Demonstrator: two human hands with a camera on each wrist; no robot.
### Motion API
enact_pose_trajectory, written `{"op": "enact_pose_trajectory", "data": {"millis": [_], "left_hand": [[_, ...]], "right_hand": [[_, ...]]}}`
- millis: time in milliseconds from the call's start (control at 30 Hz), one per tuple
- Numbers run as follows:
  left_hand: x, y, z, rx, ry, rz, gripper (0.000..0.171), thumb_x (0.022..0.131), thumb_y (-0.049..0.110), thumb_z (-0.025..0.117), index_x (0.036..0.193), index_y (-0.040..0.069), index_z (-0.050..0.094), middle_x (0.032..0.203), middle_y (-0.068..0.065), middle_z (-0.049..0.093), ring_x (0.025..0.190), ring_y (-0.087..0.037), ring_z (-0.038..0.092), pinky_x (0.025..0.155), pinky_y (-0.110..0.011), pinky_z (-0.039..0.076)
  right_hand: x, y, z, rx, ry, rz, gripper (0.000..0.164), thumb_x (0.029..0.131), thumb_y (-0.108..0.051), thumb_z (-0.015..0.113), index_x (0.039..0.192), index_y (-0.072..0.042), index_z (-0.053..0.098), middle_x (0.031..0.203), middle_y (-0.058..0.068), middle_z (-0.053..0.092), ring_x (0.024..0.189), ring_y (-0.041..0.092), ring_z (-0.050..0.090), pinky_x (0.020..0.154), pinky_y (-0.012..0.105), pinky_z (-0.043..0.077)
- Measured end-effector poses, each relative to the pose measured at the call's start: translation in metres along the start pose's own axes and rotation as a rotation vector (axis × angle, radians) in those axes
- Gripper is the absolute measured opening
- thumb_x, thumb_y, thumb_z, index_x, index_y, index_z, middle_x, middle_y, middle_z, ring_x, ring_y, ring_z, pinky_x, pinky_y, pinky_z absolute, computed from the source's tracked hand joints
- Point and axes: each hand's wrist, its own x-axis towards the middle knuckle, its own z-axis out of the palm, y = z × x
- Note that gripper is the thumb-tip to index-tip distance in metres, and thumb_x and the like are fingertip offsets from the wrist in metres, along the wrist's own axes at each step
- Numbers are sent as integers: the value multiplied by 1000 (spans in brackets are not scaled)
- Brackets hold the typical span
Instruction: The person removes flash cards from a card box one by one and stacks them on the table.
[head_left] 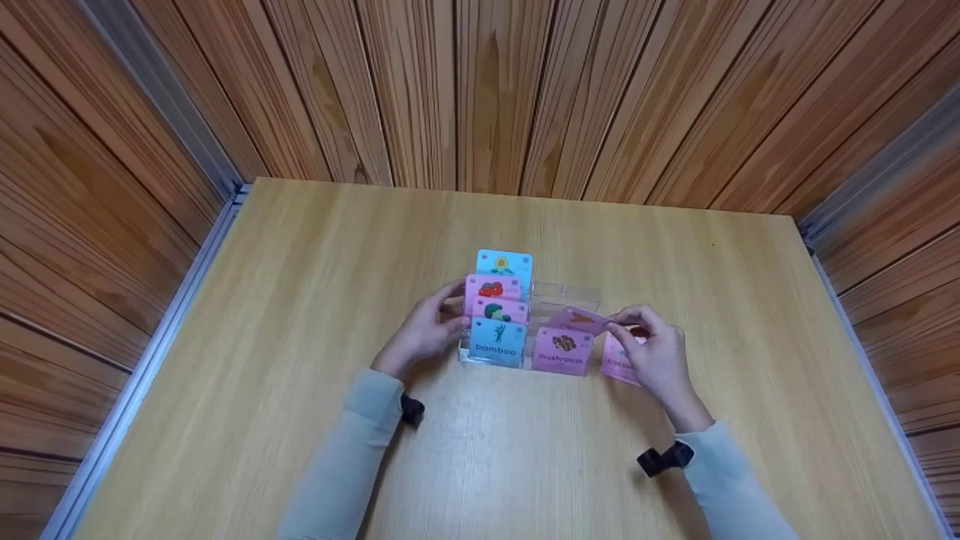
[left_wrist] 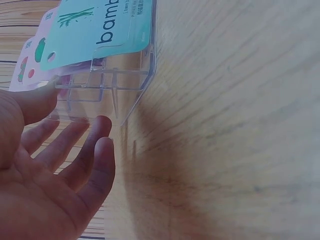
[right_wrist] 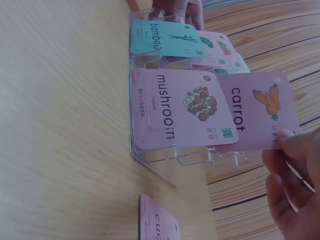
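Observation:
A clear plastic stepped card stand [head_left: 564, 294] holds picture cards in two columns. My left hand [head_left: 429, 327] holds the stand's left side; its thumb [left_wrist: 42, 102] touches the edge, while the outer fingers curve loosely beside it. With thumb and fingers, my right hand [head_left: 660, 358] pinches the top edge of a pink carrot card [right_wrist: 262, 107]. That card is tilted behind the pink mushroom card [right_wrist: 185, 110], which sits in the right column's front slot. At the front of the left column stands a blue bamboo card [head_left: 497, 342].
Behind the bamboo card stand a pink card with a green vegetable [head_left: 501, 310], a pink card with red fruit [head_left: 491, 289] and a blue sunflower card [head_left: 504, 262]. A pink card reading "cucu" [right_wrist: 159, 220] lies on the wooden table [head_left: 480, 465], right of the stand, partly hidden by my right hand.

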Motion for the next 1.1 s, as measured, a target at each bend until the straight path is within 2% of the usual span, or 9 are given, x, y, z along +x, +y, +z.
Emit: {"op": "enact_pose_trajectory", "data": {"millis": [233, 400, 600, 733, 867, 967, 1100], "left_hand": [[1, -1, 0, -12, 0, -12, 69, 97, 11, 66, 150, 44, 37, 144, 7, 46, 121, -14, 55, 101, -35, 48], [2, -1, 0, -16, -1, -10, 69, 97, 11, 66, 151, 41, 37, 144, 7, 46, 120, -13, 56, 100, -34, 48], [1, 0, 0, 4, -3, 10, 69, 96, 12, 67, 152, 40, 37, 143, 7, 47, 120, -14, 55, 101, -34, 48], [1, -1, 0, 14, -4, 15, 69, 96, 13, 67, 152, 41, 37, 143, 7, 48, 121, -14, 55, 103, -36, 46], [2, -1, 0, 11, -4, 7, 69, 96, 13, 67, 152, 41, 37, 143, 7, 48, 120, -13, 55, 103, -37, 46], [2, -1, 0, 8, 1, -2, 68, 97, 13, 66, 152, 40, 36, 142, 6, 49, 120, -13, 55, 103, -36, 46], [2, -1, 0, 11, 7, -11, 67, 97, 14, 66, 152, 40, 36, 141, 6, 50, 120, -13, 55, 103, -36, 46]], "right_hand": [[-1, 1, -7, 19, 52, -12, 11, 88, -3, 74, 97, -2, 68, 92, 5, 74, 82, 9, 66, 73, 16, 50], [-2, 4, -12, 20, 73, 8, 12, 88, 2, 73, 98, 0, 68, 92, 7, 73, 82, 9, 66, 73, 15, 50], [-4, -17, -20, -18, 104, 4, 13, 86, 10, 71, 98, 7, 67, 91, 17, 71, 81, 6, 64, 73, 13, 48], [-7, -22, -26, -20, 118, -7, 12, 86, 13, 69, 97, 9, 67, 91, 22, 70, 79, 4, 63, 72, 11, 48], [-9, -4, -31, -27, 135, 20, 13, 86, 10, 71, 98, 7, 68, 90, 18, 72, 78, 4, 63, 71, 11, 48], [-10, 17, -35, -28, 134, 67, 15, 86, 7, 72, 100, 5, 68, 92, 15, 72, 79, 5, 64, 71, 12, 49], [-14, 31, -38, -2, 122, 134, 15, 88, 3, 73, 102, 4, 67, 95, 15, 71, 81, 8, 64, 72, 14, 51]]}}
